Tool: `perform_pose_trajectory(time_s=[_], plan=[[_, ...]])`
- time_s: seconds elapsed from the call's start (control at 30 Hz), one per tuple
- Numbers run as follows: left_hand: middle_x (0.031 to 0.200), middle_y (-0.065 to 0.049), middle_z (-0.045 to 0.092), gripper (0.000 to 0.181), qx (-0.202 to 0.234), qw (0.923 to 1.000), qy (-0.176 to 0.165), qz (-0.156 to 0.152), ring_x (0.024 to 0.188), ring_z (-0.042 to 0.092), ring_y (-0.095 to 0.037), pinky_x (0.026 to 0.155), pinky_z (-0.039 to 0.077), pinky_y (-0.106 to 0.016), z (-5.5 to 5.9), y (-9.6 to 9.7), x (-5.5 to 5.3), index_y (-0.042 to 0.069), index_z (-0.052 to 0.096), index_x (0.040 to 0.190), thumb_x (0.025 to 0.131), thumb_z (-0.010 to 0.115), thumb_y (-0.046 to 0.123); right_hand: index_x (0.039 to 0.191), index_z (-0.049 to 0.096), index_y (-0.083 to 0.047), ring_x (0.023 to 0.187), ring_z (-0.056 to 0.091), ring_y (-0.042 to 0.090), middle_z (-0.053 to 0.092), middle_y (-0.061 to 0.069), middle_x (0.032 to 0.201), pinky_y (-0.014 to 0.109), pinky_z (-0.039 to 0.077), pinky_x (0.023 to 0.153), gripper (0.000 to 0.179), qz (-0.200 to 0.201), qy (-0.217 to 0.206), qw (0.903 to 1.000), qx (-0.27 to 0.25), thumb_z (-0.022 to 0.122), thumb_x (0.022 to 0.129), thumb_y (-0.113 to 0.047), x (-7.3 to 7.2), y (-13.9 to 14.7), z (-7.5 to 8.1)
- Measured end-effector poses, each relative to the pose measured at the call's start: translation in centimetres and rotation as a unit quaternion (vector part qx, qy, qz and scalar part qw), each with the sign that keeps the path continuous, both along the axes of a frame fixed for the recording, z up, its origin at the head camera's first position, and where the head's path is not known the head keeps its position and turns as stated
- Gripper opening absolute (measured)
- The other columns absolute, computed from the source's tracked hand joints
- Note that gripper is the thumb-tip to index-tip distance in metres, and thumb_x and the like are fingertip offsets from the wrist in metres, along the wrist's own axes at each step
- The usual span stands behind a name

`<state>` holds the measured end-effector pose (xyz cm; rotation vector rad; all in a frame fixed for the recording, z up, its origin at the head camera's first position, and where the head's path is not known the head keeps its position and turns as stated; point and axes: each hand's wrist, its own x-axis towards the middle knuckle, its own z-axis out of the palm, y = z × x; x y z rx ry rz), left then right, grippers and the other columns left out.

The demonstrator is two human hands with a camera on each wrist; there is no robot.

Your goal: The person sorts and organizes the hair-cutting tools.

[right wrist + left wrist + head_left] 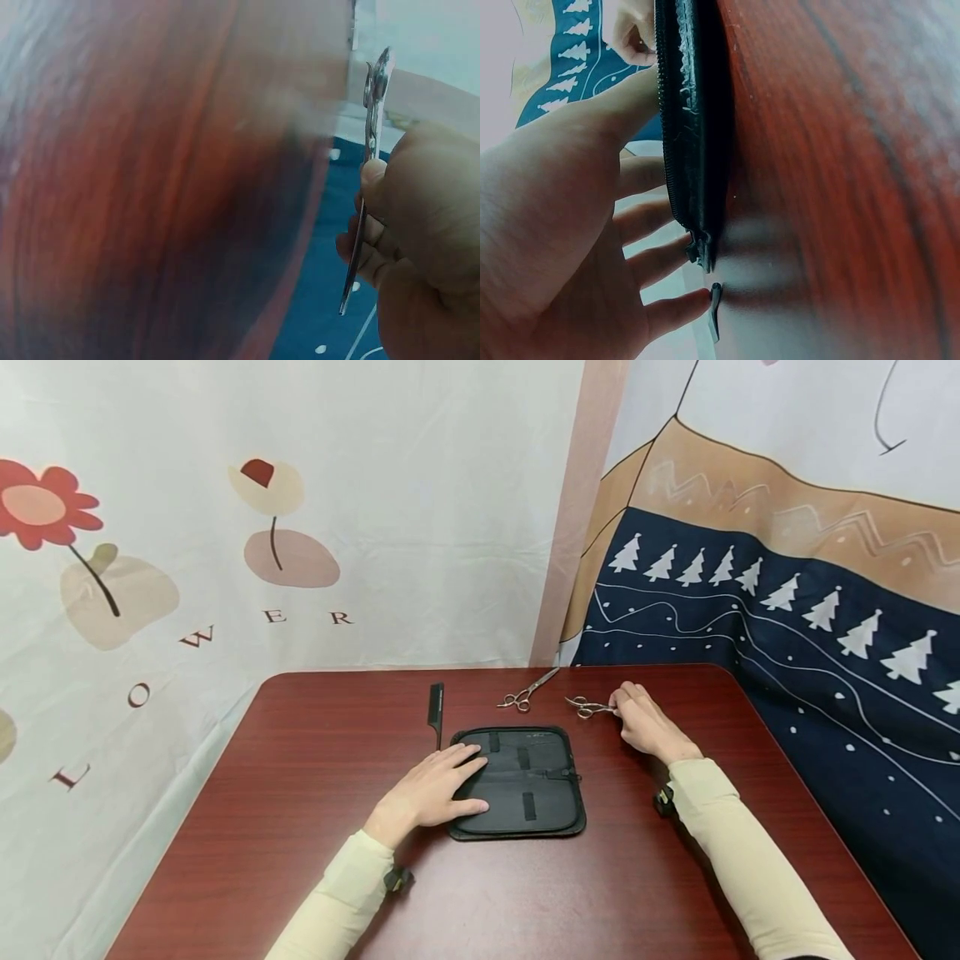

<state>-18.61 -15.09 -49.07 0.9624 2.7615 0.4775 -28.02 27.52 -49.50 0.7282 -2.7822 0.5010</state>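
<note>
A black zippered case point(491, 814) lies opened flat on the table, with several elastic loops inside. My left hand point(431, 789) rests on its left side, fingers spread and straight. In the left wrist view the fingers reach over the zipper edge of the case point(690, 112). At the right, my right hand point(645, 720) pinches a pair of silver scissors point(588, 707) by the blades, the finger rings pointing left. The right wrist view shows these scissors point(373, 112) between thumb and fingers, above the tabletop.
A second pair of scissors point(522, 697) lies near the table's far edge, behind the case. A black tail comb point(436, 706) lies behind the case's left corner. The reddish-brown table point(300, 760) reaches back to a printed curtain point(420, 527).
</note>
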Motion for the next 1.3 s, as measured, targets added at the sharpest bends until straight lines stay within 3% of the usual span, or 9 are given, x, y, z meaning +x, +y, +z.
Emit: perform_pose_trajectory(time_s=[0.2,0.3,0.53,0.57,0.6,0.7,0.8,1.13,1.3], plan=[[0.182,-0.015,0.041,0.089,0.028,0.9995,0.012,-0.007,0.170,0.037,-0.043,0.134,0.035,-0.070,-4.2,-1.0,-1.7,0.016,0.050,0.171,0.108,0.056,0.078,0.110,0.068,0.005,0.104,0.057,0.034,0.064,0.017,0.108,0.049,0.052,0.095,0.015,-0.007,0.019,0.9997,-0.015,0.054,0.107,0.011,1.2,-1.0,1.6],[0.182,-0.017,0.040,0.089,0.030,0.9995,-0.002,-0.007,0.170,0.036,-0.045,0.135,0.033,-0.072,-3.7,-0.8,-1.6,0.014,0.050,0.171,0.107,0.061,0.074,0.110,0.066,0.004,0.105,0.057,0.034,0.064,0.017,0.108,0.048,0.052,0.095,0.013,-0.003,0.030,0.9991,-0.030,0.055,0.108,0.010,1.8,-1.5,2.2],[0.183,-0.014,0.041,0.087,0.009,0.9994,0.032,-0.014,0.172,0.036,-0.039,0.138,0.034,-0.063,-3.5,-0.8,-1.5,0.015,0.049,0.172,0.109,0.057,0.074,0.111,0.065,0.004,0.105,0.056,0.032,0.063,0.016,0.108,0.047,0.053,0.093,0.011,0.013,0.072,0.9962,-0.047,0.058,0.107,0.012,3.2,-2.6,3.1],[0.183,-0.016,0.041,0.086,0.001,0.9992,0.036,-0.017,0.172,0.035,-0.039,0.139,0.032,-0.062,-2.7,-0.7,-1.1,0.012,0.048,0.172,0.109,0.061,0.070,0.112,0.065,0.004,0.105,0.056,0.032,0.062,0.016,0.108,0.046,0.053,0.093,0.012,0.015,0.079,0.9956,-0.049,0.059,0.107,0.012,3.4,-2.8,3.2],[0.183,-0.014,0.040,0.087,0.006,0.9985,0.050,-0.022,0.173,0.035,-0.036,0.140,0.032,-0.059,-3.7,-1.0,-1.4,0.015,0.047,0.173,0.110,0.056,0.074,0.112,0.065,0.004,0.105,0.056,0.031,0.062,0.015,0.109,0.046,0.053,0.093,0.012,0.019,0.085,0.9948,-0.052,0.059,0.106,0.013,3.6,-3.0,3.3],[0.183,-0.014,0.041,0.087,0.018,0.9993,0.028,-0.017,0.172,0.035,-0.039,0.139,0.032,-0.063,-3.8,-0.9,-1.6,0.015,0.048,0.172,0.109,0.058,0.074,0.111,0.065,0.004,0.104,0.057,0.031,0.063,0.015,0.108,0.045,0.053,0.092,0.014,0.034,0.110,0.9914,-0.062,0.061,0.104,0.015,4.0,-3.5,3.5],[0.181,-0.012,0.043,0.087,0.032,0.9987,0.035,-0.018,0.170,0.038,-0.038,0.136,0.035,-0.064,-5.3,-1.2,-2.1,0.019,0.050,0.171,0.108,0.055,0.078,0.111,0.065,0.003,0.104,0.057,0.031,0.064,0.015,0.109,0.044,0.053,0.092,0.016,0.046,0.128,0.9882,-0.070,0.063,0.103,0.016,4.6,-4.1,3.9],[0.183,-0.013,0.040,0.090,0.034,0.9993,0.015,-0.008,0.171,0.035,-0.043,0.135,0.033,-0.071,-4.6,-1.1,-1.8,0.019,0.049,0.172,0.106,0.058,0.079,0.114,0.067,0.001,0.104,0.058,0.027,0.064,0.013,0.111,0.038,0.053,0.091,0.017,0.081,0.177,0.9780,-0.074,0.066,0.103,0.015,6.5,-6.5,5.2],[0.180,-0.018,0.044,0.084,0.024,0.9997,0.008,-0.004,0.169,0.039,-0.045,0.134,0.036,-0.070,-1.2,-0.2,-0.4,0.011,0.052,0.169,0.108,0.066,0.067,0.113,0.067,0.002,0.103,0.059,0.029,0.064,0.013,0.111,0.038,0.052,0.091,0.020,0.097,0.199,0.9717,-0.082,0.066,0.101,0.018,7.3,-7.5,6.0]])
